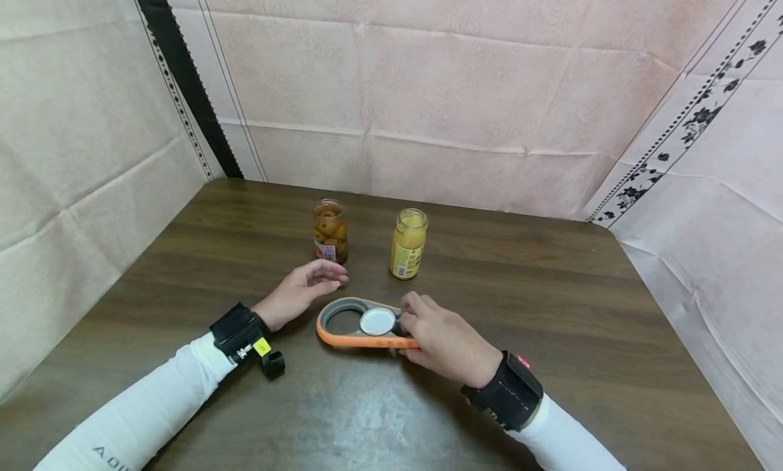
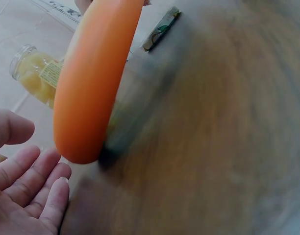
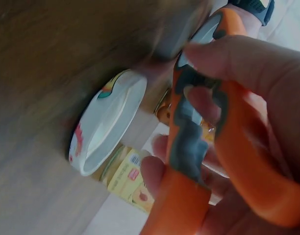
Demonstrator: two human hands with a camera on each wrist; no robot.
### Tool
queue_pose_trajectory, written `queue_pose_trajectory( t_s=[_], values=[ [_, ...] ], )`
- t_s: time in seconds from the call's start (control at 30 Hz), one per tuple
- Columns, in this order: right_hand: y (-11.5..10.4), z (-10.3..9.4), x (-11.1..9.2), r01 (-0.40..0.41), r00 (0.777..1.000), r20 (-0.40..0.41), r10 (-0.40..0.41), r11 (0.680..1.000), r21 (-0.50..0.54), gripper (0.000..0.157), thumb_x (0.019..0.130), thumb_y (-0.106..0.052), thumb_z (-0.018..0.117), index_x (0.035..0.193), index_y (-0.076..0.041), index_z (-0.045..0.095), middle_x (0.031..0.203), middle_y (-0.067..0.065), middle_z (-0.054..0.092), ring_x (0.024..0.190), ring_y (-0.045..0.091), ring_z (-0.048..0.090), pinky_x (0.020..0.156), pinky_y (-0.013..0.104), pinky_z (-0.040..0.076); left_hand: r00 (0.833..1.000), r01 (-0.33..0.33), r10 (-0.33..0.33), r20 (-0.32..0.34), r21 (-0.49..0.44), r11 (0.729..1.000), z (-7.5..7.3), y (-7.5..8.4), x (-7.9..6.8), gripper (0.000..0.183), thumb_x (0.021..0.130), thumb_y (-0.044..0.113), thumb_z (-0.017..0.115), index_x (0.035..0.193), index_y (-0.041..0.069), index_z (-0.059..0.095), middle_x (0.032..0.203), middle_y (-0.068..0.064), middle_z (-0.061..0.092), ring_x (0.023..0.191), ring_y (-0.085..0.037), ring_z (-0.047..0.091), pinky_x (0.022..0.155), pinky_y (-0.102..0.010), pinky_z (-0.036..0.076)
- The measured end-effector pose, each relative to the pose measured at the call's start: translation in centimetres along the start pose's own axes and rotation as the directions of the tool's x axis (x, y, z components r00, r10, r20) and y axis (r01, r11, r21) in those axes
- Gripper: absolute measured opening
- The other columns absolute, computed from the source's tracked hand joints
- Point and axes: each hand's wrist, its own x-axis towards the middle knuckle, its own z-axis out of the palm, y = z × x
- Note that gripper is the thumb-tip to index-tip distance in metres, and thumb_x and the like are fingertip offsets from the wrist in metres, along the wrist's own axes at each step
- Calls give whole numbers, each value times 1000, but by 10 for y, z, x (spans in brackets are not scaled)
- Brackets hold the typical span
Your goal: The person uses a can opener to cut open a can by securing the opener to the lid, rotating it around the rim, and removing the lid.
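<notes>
My right hand [image 1: 442, 335] grips the right end of an orange-and-grey jar opener [image 1: 367, 342], its fingers curled around the handles. A white jar lid [image 1: 378, 321] shows through the opener's frame in the head view. In the right wrist view, the lid [image 3: 107, 126] rests on the table with its pale inside showing and a coloured pattern on its rim. My left hand [image 1: 304, 291] holds nothing; its fingers are loosely bent beside the opener's rounded end. Just beyond it stands a lidless glass jar of brownish round fruit [image 1: 331, 232].
A second lidless jar [image 1: 408, 245], with yellow contents and a yellow label, stands upright to the right of the first. Both are on the dark wooden table [image 1: 520, 281]. Pale cloth [image 1: 440, 97] hangs along its back and sides.
</notes>
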Motion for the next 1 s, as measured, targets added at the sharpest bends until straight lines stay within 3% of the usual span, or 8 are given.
queue_pose_trajectory(
  t_s=[0.13, 0.27, 0.47, 0.67, 1.0],
  values=[
    [-2, 0, 0, 45, 999, -15, -45, 999, -2, 24, 90, -37, 78, 93, -14, 73, 109, 0, 53, 90, 12, 46, 68, 19, 50, 1000, 8, -7, 12, -13, 1000, -1, -1, 1, 35, 105, 22, 56, 137, 7, 53, 136, -15, 61, 130, -31, 56, 114, -52, 42],
    [-5, 0, 0, 55, 998, -2, -55, 998, -3, 19, 94, -35, 74, 96, -16, 73, 104, -2, 52, 89, 12, 42, 67, 18, 46, 1000, 14, -14, 19, -14, 1000, -1, -1, 2, 35, 106, 23, 55, 137, 7, 53, 136, -15, 61, 130, -31, 56, 114, -52, 42],
    [-6, 1, 0, 69, 998, -6, -69, 998, 4, 17, 95, -34, 72, 104, -20, 73, 101, -4, 58, 90, 13, 47, 69, 22, 48, 1000, 15, -15, 18, -20, 1000, -2, 0, 1, 35, 106, 23, 55, 137, 7, 53, 136, -15, 61, 130, -31, 56, 113, -51, 44],
    [-8, 2, 0, 55, 997, 54, -54, 998, -6, 17, 100, -32, 65, 107, -18, 69, 100, -2, 59, 91, 14, 50, 73, 25, 50, 1000, 9, -9, 5, -36, 999, -2, -1, 1, 35, 105, 22, 56, 136, 6, 54, 137, -16, 61, 129, -31, 57, 110, -44, 47],
    [-9, 4, 0, 103, 994, 29, -102, 994, -42, 13, 103, -28, 60, 102, -16, 64, 88, -7, 57, 76, 14, 42, 64, 22, 36, 1000, 16, -17, -23, -21, 1000, -4, 0, 1, 35, 105, 23, 56, 135, 6, 54, 136, -16, 62, 129, -31, 58, 110, -47, 46]
  ],
)
